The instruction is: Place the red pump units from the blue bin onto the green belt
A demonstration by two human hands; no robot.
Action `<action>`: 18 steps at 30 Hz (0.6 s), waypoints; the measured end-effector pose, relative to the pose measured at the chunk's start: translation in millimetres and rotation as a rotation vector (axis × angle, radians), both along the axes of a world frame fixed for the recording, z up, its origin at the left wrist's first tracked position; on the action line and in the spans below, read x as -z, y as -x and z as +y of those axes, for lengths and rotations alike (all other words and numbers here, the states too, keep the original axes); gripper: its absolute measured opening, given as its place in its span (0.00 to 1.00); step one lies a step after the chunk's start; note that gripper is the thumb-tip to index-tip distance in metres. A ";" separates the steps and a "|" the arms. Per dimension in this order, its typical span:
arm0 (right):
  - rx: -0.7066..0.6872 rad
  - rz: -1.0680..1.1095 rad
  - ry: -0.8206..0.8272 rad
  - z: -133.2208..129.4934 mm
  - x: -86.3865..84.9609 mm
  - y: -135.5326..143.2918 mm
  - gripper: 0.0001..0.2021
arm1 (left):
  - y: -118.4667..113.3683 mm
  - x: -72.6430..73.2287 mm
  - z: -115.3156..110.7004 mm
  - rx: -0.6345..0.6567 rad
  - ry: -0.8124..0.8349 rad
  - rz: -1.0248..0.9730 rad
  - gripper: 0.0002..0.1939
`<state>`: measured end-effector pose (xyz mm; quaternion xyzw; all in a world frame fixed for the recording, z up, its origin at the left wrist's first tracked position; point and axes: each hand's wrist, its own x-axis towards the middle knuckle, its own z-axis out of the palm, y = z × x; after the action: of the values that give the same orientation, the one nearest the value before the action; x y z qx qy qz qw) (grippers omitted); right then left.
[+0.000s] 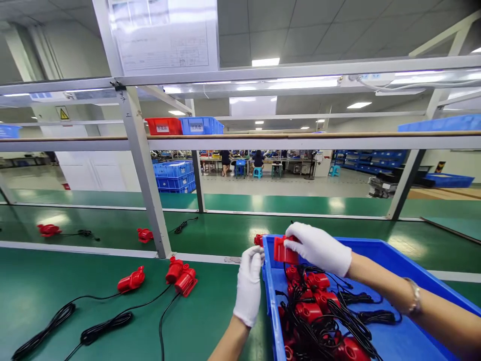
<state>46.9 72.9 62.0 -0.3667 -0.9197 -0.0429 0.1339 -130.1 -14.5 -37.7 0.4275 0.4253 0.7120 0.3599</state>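
Observation:
My right hand (319,248), in a white glove, is closed on a red pump-like part (284,250) above the back left corner of a blue bin (379,246). Several red parts (308,312) with coiled black cables lie inside the bin. Just outside the bin's left wall is my gloved left hand (249,286), its fingers pointing up and close together; whether they hold anything is hard to see. On the green bench to the left rest two red parts side by side (181,277) and another red part (131,281), with black cables trailing toward the front.
Behind the bench edge, a green belt surface (218,230) carries more red parts, one at the left (48,230) and one near the metal post (150,200). A shelf above holds red (164,126) and blue boxes. People are far back.

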 end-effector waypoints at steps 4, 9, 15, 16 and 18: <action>-0.160 0.080 -0.133 -45.2 -47.3 -4.0 0.12 | -33.7 -50.8 2.6 0.554 0.052 -0.329 0.28; -0.341 0.248 0.027 -92.3 -60.9 -10.6 0.15 | -60.6 -57.0 0.2 0.910 0.129 -0.646 0.30; -0.227 0.485 0.163 -104.7 -44.6 -38.5 0.16 | -62.9 -40.0 -10.0 1.053 0.156 -0.719 0.35; -0.212 0.500 0.187 -104.8 -39.4 -43.1 0.15 | -62.0 -41.6 -12.4 1.038 0.115 -0.732 0.34; -0.193 0.511 0.258 -105.8 -28.0 -50.6 0.14 | -60.6 -47.1 -17.7 0.982 0.050 -0.758 0.31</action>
<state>97.6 -32.9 89.9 -0.2907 -0.8846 0.1809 0.3166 -69.5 -32.2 9.4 0.2822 0.0382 0.5553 0.7813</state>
